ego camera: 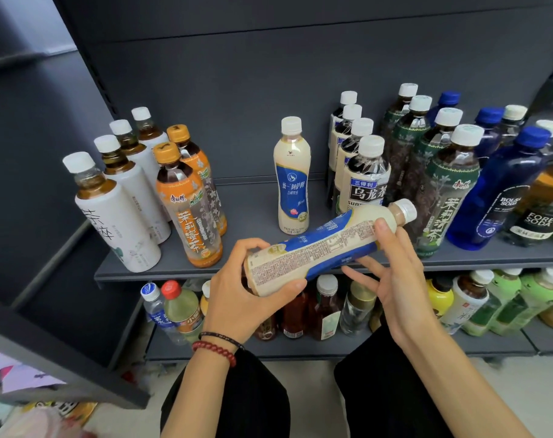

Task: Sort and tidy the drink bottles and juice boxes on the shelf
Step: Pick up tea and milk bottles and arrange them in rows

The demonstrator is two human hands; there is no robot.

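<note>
a cream-and-blue bottle (325,245) is held on its side in front of the shelf (161,275), cap pointing right. its base end is gripped by the left hand (246,292), fingers curled round it. its neck end is pinched by the right hand (395,273), thumb on top, fingers beneath. a twin bottle (292,178) is stood upright on the shelf behind, apart from the orange-capped bottles (186,210) to its left.

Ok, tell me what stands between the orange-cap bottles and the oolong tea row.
In the head view, one upright milk tea bottle, with bare shelf either side.
</note>
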